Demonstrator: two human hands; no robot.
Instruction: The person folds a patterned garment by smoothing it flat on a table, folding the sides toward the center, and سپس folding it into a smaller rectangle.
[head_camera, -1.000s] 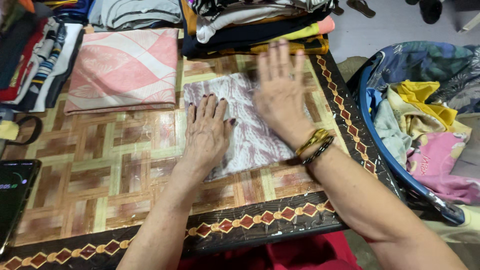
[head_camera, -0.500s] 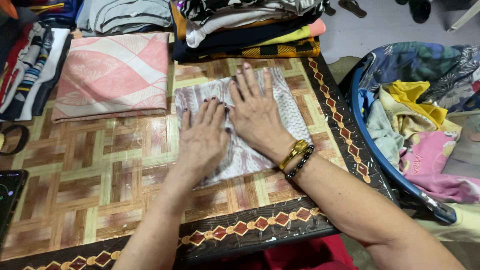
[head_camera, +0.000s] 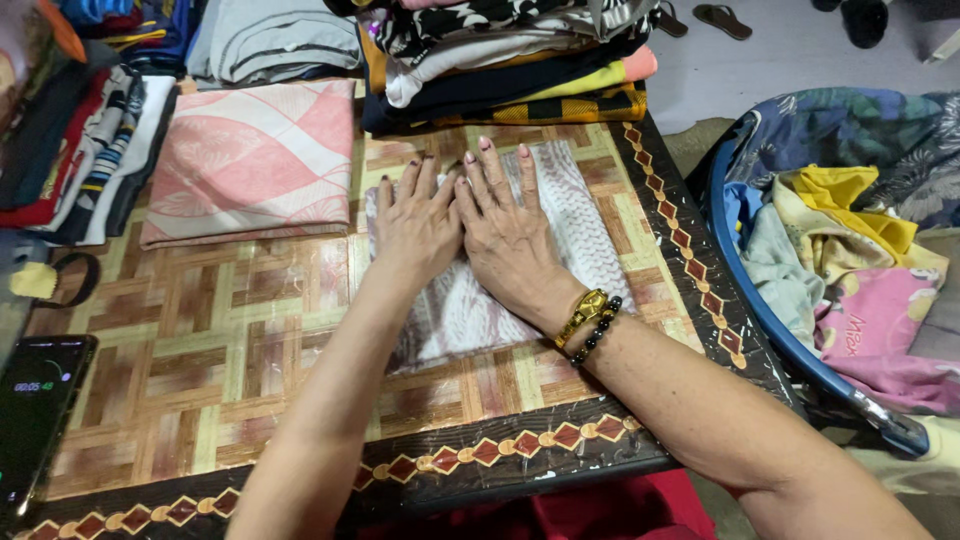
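Observation:
A folded grey-and-white patterned cloth (head_camera: 585, 225) lies flat on the patterned table (head_camera: 200, 340). My left hand (head_camera: 415, 225) rests palm-down on its left part, fingers spread. My right hand (head_camera: 505, 225) lies flat beside it on the cloth's middle, fingers pointing away from me; gold and black bead bracelets sit on that wrist. The two hands touch side by side. Neither hand grips anything.
A folded pink-and-white cloth (head_camera: 250, 160) lies at the table's back left. A stack of folded clothes (head_camera: 500, 60) stands at the back. More folded clothes (head_camera: 80, 150) sit far left. A blue basket (head_camera: 770, 320) of loose laundry is on the right. A phone (head_camera: 35, 420) lies near left.
My right hand has slid from the cloth's right side toward the left until it lies next to my left hand. The left hand moved slightly forward on the cloth.

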